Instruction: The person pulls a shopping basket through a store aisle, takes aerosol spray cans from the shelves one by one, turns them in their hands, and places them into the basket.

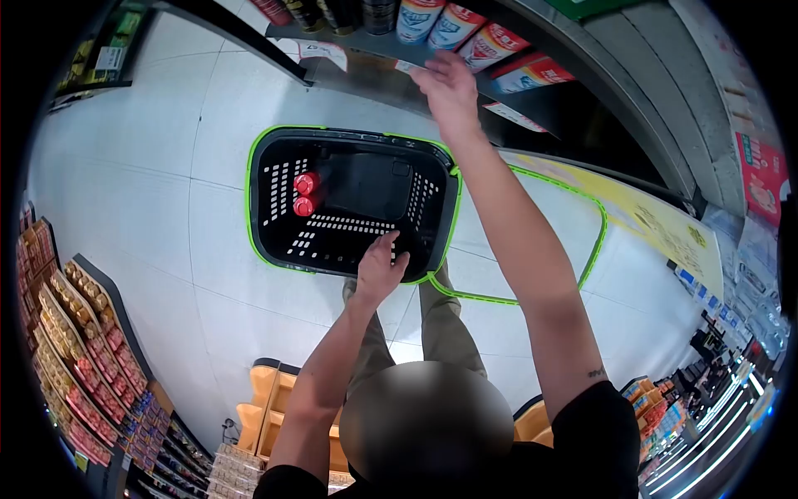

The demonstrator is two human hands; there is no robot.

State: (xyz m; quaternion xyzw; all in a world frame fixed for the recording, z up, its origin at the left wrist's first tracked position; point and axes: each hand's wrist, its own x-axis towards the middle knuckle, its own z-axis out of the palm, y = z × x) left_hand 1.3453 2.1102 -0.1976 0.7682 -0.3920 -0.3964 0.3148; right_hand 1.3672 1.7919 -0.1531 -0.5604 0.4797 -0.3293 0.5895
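Observation:
A black shopping basket (366,145) with a bright green rim stands on the floor in front of me, its green handle (600,241) folded out to the right. Inside, at the left, are two items with red tops (305,194). My left hand (382,270) hovers over the near edge of the basket, fingers apart and holding nothing. Up at the shelf, my right hand (449,90) reaches in front of a row of white, blue and red cans (492,46). Its fingers are partly bent and spread, with nothing visible in them; whether they touch a can I cannot tell.
Dark cans (337,15) stand farther left on the same dark shelf, with price tags (324,54) along its front. A yellow printed panel (665,224) lies to the right. Stocked racks (91,341) are at the lower left, and orange-brown display bins (270,399) stand behind me.

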